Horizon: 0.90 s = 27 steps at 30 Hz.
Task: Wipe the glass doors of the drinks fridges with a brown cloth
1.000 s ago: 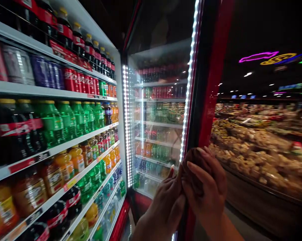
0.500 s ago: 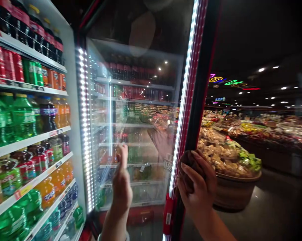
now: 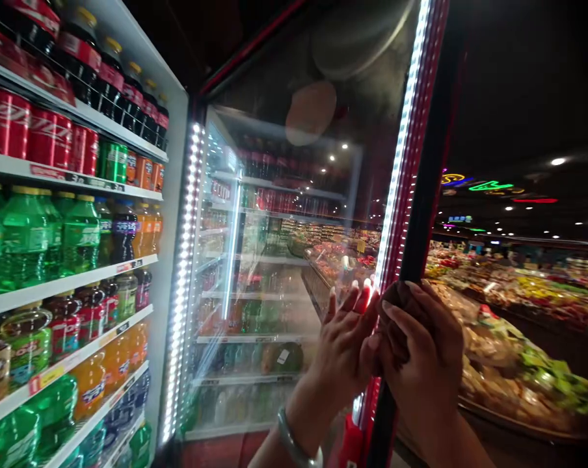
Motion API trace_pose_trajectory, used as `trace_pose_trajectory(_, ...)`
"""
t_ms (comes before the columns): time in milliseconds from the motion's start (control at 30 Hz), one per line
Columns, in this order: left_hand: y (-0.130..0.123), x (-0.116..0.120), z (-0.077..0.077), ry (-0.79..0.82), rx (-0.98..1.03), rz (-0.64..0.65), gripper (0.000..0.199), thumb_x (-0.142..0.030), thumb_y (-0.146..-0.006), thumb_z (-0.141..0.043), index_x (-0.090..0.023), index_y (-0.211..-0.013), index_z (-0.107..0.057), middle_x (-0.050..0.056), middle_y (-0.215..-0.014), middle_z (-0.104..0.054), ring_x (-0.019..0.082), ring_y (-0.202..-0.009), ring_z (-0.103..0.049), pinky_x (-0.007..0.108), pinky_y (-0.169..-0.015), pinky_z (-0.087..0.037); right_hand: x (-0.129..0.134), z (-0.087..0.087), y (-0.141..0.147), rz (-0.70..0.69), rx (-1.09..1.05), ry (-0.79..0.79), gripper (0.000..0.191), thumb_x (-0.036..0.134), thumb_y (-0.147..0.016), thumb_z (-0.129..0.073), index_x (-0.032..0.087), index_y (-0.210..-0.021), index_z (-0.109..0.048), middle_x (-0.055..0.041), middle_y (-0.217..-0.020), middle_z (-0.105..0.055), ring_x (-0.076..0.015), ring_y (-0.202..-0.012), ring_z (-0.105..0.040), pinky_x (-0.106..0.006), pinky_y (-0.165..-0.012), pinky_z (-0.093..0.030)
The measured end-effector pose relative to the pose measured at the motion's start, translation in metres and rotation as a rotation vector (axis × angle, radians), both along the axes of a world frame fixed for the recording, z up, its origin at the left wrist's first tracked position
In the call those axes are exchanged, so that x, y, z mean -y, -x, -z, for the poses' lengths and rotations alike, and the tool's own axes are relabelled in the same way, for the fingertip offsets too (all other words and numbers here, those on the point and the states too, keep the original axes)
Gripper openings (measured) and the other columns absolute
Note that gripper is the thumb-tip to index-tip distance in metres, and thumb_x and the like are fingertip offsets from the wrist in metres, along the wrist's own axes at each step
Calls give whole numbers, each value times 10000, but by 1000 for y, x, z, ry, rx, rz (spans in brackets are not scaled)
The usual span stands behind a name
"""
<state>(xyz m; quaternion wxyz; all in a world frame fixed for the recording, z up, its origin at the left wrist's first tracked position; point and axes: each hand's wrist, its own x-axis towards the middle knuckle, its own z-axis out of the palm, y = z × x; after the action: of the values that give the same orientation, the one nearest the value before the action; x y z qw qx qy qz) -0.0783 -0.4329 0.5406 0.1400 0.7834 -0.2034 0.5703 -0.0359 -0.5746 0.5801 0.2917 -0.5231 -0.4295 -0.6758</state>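
My right hand (image 3: 423,348) grips a crumpled dark brown cloth (image 3: 396,315) against the outer edge of an open glass cooler door (image 3: 274,279). Beside it, my left hand (image 3: 340,344) lies on the inner side of the door, its fingers stretched upward and apart. Those fingertips reach the lit LED strip (image 3: 401,162) along the door frame, and one glows red in the light. The left thumb is close to the cloth; whether it presses on it I cannot tell. A pale bangle (image 3: 294,435) circles the left wrist.
On the left, cooler shelves (image 3: 69,279) hold rows of bottles and cans, including green bottles (image 3: 25,227) and red cans (image 3: 50,136). Right of the door stands a produce display (image 3: 518,364) with wrapped goods. A red piece (image 3: 352,442) sits low on the door frame.
My left hand has moved right, from in front of the glass to the door's edge beside my right hand. The view has shifted, so the door appears farther right. My right hand keeps the cloth.
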Motion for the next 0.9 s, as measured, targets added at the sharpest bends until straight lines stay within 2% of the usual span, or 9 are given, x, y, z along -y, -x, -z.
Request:
trace_pose_trajectory(100,-8,-4,-11,-65,6,13,649,-328,-1060,-345,-272,-1656,-96,83,-1552,-543,236,-1589,-214,561,-1314,-149,1,-11,-17,24,-1,10,418,183,-868,-698,267,-1268,-611,-121,-1464,-524,-357,-1406,-508,-578,-1121,-493)
trace_pose_trajectory(233,-28,-16,-24,-182,-110,17,734,-414,-1047,-394,-224,-1656,-33,107,-1487,-605,256,-1593,-192,598,-1300,-149,3,-14,-35,104,-11,-16,352,205,-891,-692,248,-1235,-628,-134,-1428,-551,-342,-1358,-552,-566,-1086,-522)
trace_pose_trajectory(300,-41,-25,-31,-235,-144,7,724,-441,-1056,-370,-223,-1654,-26,109,-1548,-544,247,-1588,-216,579,-1306,-145,4,-16,-42,178,15,-19,356,199,-881,-711,244,-1225,-635,-129,-1411,-571,-332,-1353,-557,-562,-1103,-511)
trace_pose_trajectory(367,-55,-37,-42,-276,-142,-12,706,-476,-1065,-332,-232,-1653,-25,103,-1642,-405,231,-1584,-236,547,-1317,-135,3,-24,-49,279,66,16,377,184,-868,-724,246,-1231,-640,-117,-1397,-592,-317,-1361,-551,-547,-1133,-491)
trace_pose_trajectory(467,-72,-53,-69,-305,-105,-50,731,-546,-1060,-290,-219,-1651,-11,85,-1706,-220,213,-1597,-181,517,-1327,-115,1,-51,-56,410,133,59,354,184,-874,-711,233,-1220,-656,-124,-1410,-591,-305,-1371,-537,-530,-1159,-469)
trace_pose_trajectory(567,-82,-64,-105,-288,-57,-89,735,-562,-1058,-231,-187,-1652,-15,83,-1717,-149,206,-1604,-122,518,-1327,-124,-1,-87,-61,499,110,9,271,215,-915,-650,226,-1184,-674,-132,-1392,-596,-311,-1359,-527,-541,-1143,-466)
trace_pose_trajectory(733,-93,-70,-159,-253,-4,-106,755,-609,-1046,-196,-171,-1652,-95,93,-1715,-206,193,-1608,-115,511,-1333,-51,-7,-144,-66,619,80,113,239,235,-970,-545,223,-1186,-648,-128,-1349,-605,-304,-1332,-528,-535,-1120,-466)
trace_pose_trajectory(833,-100,-69,-181,-277,38,-113,748,-609,-1048,-210,-155,-1642,-176,94,-1706,-244,192,-1608,-140,502,-1335,-33,-18,-169,-70,615,83,131,271,206,-955,-532,204,-1211,-621,-140,-1343,-598,-309,-1315,-529,-536,-1119,-455)
trace_pose_trajectory(900,-103,-69,-192,-308,82,-118,706,-560,-1063,-214,-138,-1630,-230,95,-1698,-269,191,-1604,-173,494,-1335,-22,-29,-178,-74,575,62,72,345,174,-917,-544,184,-1260,-587,-152,-1338,-600,-313,-1299,-536,-527,-1103,-461)
